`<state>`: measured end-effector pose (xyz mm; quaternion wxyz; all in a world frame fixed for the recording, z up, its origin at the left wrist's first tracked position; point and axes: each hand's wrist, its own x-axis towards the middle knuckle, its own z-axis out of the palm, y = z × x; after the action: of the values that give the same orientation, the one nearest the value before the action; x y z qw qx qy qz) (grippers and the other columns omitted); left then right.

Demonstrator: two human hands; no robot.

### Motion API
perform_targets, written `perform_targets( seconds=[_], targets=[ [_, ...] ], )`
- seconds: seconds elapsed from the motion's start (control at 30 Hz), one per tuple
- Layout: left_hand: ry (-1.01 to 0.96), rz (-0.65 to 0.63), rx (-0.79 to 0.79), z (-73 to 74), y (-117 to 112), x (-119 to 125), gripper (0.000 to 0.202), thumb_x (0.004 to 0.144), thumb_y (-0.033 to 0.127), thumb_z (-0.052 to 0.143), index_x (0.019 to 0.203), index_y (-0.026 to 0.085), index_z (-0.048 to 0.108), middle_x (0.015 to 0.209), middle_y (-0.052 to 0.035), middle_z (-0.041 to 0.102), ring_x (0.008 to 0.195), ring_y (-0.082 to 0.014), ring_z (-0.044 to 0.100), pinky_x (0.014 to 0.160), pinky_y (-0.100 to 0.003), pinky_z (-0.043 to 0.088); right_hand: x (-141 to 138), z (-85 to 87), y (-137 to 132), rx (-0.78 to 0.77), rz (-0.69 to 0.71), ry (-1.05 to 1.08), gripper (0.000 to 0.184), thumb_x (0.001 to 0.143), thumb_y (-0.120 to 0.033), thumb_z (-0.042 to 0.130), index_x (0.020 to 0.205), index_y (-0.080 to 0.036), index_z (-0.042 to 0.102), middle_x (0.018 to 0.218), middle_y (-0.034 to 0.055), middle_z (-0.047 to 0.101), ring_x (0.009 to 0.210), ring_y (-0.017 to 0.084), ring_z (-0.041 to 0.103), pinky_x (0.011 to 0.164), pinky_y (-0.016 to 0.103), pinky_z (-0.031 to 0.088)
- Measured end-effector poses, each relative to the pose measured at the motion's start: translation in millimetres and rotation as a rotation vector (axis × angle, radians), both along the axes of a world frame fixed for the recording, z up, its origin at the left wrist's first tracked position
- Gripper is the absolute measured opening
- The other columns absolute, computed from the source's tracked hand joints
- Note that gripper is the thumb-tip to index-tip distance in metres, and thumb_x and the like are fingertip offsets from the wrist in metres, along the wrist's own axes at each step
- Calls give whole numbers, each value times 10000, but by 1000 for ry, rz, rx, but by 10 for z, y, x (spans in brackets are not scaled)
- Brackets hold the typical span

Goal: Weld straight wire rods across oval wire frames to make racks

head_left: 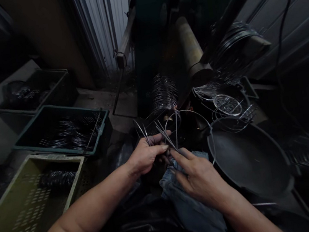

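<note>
Over my lap, my left hand (147, 154) pinches thin metal wires, with its thumb and forefinger stretched toward the right. A few straight wire pieces (166, 135) slant up from between my hands. My right hand (199, 171) is closed on the lower ends of these metal wires, its fingertips close to my left thumb. A large thin wire ring (201, 116) arches up behind the right hand and comes down beside it. Just beyond both hands is a dark machine part with a copper-coloured tip (175, 108). Shadow hides part of the left fingers.
Left stand a yellow crate (30, 159), a green crate (51, 108) and a grey bin (63, 73), all with metal pieces. A coil of wire rings (164, 93) hangs ahead, near a thick cylinder (190, 42). A wide round basin (247, 156) lies right, beside heaped wire rings (227, 105).
</note>
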<state>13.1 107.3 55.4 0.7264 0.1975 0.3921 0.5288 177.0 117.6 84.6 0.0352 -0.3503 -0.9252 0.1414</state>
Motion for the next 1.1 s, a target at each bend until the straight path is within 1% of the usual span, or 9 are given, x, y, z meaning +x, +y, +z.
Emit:
perform_targets(
  seconds=[0.17, 0.27, 0.37, 0.6, 0.8, 0.9, 1.0, 1.03, 1.1],
  targets=[
    [3, -21, 8, 34, 63, -4, 544, 656, 126, 647, 1190, 158, 548, 664, -21, 642, 472, -111, 578, 450, -208, 440, -2, 73, 61, -34, 1, 10, 412, 808, -176, 446, 1216, -122, 460, 1030, 108, 524, 766, 210, 576, 637, 297, 471],
    [6, -38, 10, 47, 94, 0, 550, 665, 127, 633, 1205, 155, 533, 617, -20, 632, 444, -117, 575, 423, -197, 419, 10, 101, 93, -68, 6, 28, 408, 823, -192, 449, 1227, -137, 452, 1028, 101, 519, 764, 202, 576, 649, 293, 468],
    [-8, -43, 10, 61, 112, 4, 585, 653, 125, 638, 1224, 149, 514, 611, -19, 631, 431, -122, 577, 403, -188, 402, 16, 120, 113, -95, 1, 51, 398, 822, -202, 453, 1216, -141, 463, 1018, 99, 519, 769, 204, 577, 666, 301, 472],
    [-21, -33, -1, 45, 116, 18, 591, 654, 142, 648, 1228, 140, 508, 608, -19, 627, 436, -121, 574, 404, -192, 403, 8, 111, 117, -114, -16, 65, 396, 825, -205, 442, 1215, -138, 467, 1041, 114, 514, 778, 213, 575, 675, 324, 477],
    [-8, -19, 3, 51, 137, 12, 612, 648, 129, 642, 1242, 139, 497, 599, -15, 627, 432, -124, 577, 405, -194, 411, 7, 118, 152, -138, -18, 71, 393, 822, -194, 455, 1211, -143, 468, 1045, 108, 508, 786, 214, 575, 691, 326, 477],
    [-2, -25, -7, 69, 147, -1, 616, 649, 133, 645, 1246, 142, 494, 596, -15, 626, 440, -130, 585, 402, -189, 406, -4, 117, 165, -136, -26, 80, 385, 823, -196, 450, 1204, -146, 472, 1027, 101, 513, 784, 210, 570, 686, 320, 474],
    [-5, -27, -3, 73, 152, -6, 594, 653, 135, 649, 1231, 140, 510, 605, -19, 627, 447, -126, 585, 414, -194, 419, -7, 77, 157, -125, -28, 107, 386, 823, -206, 445, 1200, -127, 482, 1020, 110, 519, 770, 212, 567, 670, 320, 470],
    [-3, -24, 2, 71, 153, -5, 586, 655, 134, 648, 1226, 134, 515, 602, -21, 626, 444, -125, 582, 421, -201, 428, 2, 60, 148, -110, -22, 124, 384, 828, -209, 438, 1200, -120, 485, 1019, 113, 523, 770, 212, 565, 670, 320, 468],
    [3, -23, 16, 63, 149, -6, 567, 658, 131, 643, 1213, 121, 526, 581, -19, 620, 428, -120, 567, 426, -213, 440, 45, 39, 120, -23, 11, 163, 374, 840, -223, 427, 1190, -111, 495, 1011, 121, 535, 806, 227, 555, 696, 339, 458]
  ],
)
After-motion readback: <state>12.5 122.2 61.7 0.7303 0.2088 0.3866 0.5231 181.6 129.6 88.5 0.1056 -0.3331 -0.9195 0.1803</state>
